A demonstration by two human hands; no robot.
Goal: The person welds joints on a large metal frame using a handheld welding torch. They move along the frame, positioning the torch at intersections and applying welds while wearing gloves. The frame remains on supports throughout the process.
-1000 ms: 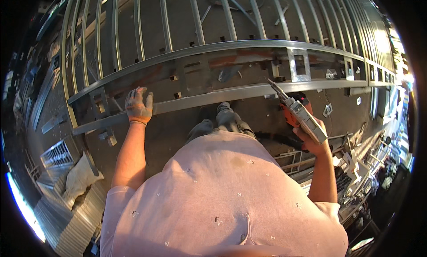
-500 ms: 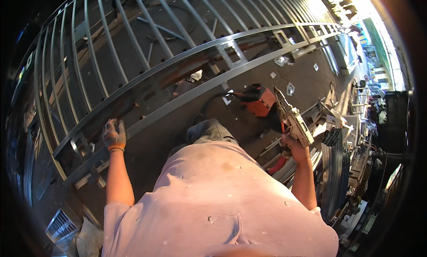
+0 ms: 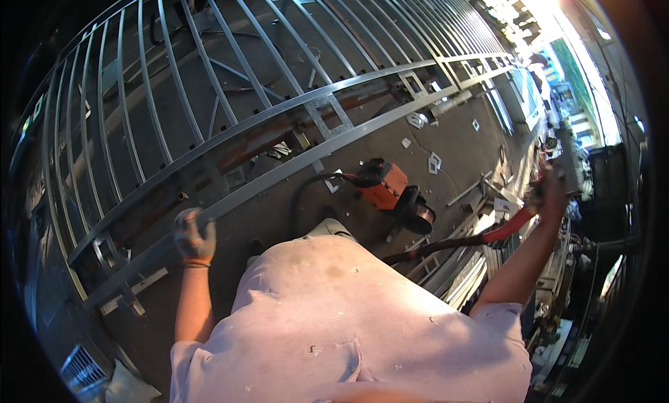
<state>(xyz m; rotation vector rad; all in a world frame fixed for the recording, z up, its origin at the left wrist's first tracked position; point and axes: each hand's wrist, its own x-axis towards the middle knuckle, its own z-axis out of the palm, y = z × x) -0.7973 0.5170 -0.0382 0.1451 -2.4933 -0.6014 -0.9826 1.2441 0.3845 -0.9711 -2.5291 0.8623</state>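
My left hand (image 3: 195,237), in a grey and orange work glove, is beside the near rail of a large metal frame (image 3: 268,182). Its fingers and thumb are spread, holding nothing; whether it touches the rail I cannot tell. Out at the right, my raised right hand (image 3: 550,196) grips a welding gun (image 3: 571,167), blurred by motion. A red and black cable (image 3: 507,226) trails from it toward my waist. On the floor ahead of me stands an orange wire feeder (image 3: 385,185) with a copper-coloured spool (image 3: 420,219) and a dark hose.
Parallel square bars of the frame stretch far ahead. Small cut metal plates (image 3: 434,163) lie scattered on the floor. Long metal profiles (image 3: 468,286) are stacked at the right beside cluttered shop items. A white sack (image 3: 130,387) and a slatted grille (image 3: 85,369) lie at lower left.
My right hand has swung up and outward to the right with the welding gun, drawing the cable along. My left hand has shifted slightly nearer to me. The view has turned a little.
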